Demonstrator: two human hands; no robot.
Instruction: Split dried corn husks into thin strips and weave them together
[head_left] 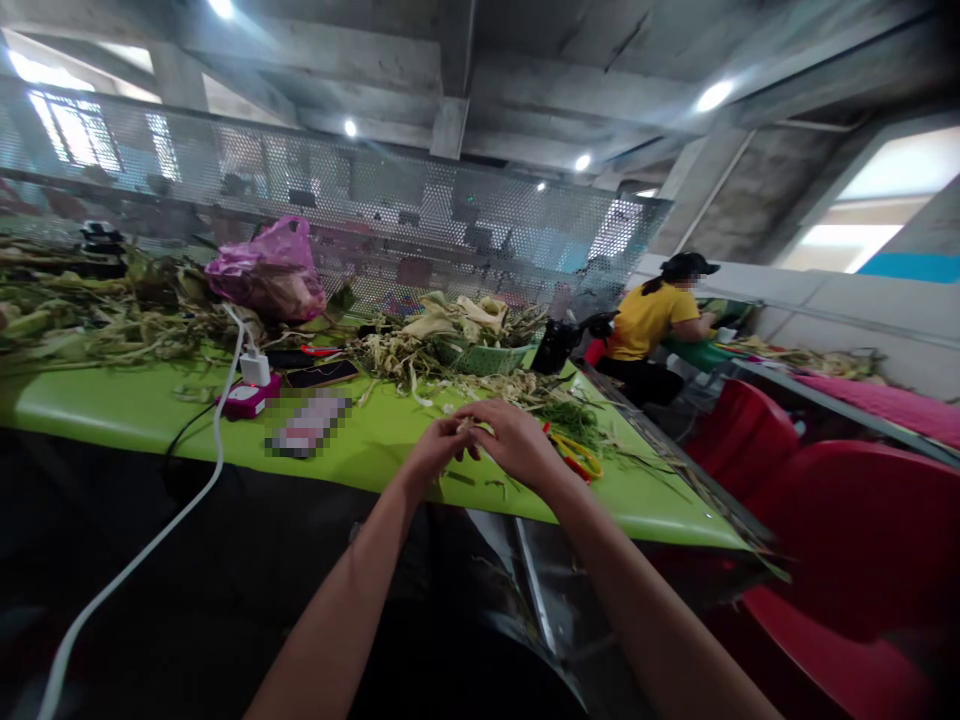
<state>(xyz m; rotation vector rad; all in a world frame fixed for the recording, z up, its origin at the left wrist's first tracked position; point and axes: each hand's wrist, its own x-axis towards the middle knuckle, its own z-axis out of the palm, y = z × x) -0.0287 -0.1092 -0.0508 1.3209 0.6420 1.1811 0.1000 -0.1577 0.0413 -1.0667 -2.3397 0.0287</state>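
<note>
Pinches a pale plant scrap [466, 425], too small to make out fully, between the fingertips of left hand [439, 445] and right hand [514, 440], with a nearly closed grip on both sides, just above the front of a lime-green counter [375, 425]. Shows, just right of the right hand, a yellow-and-red-handled tool [577, 467] near green plant strands [574, 420]. Shows behind the hands a green basket [491, 360] heaped with dried leaves [472, 320]. Includes, to the left, a dark phone [322, 374], a white charger [255, 368] on a magenta power block [247, 398], and farther back a purple plastic bag [270, 265]. Shows at right a person in a yellow shirt [649, 320].
</note>
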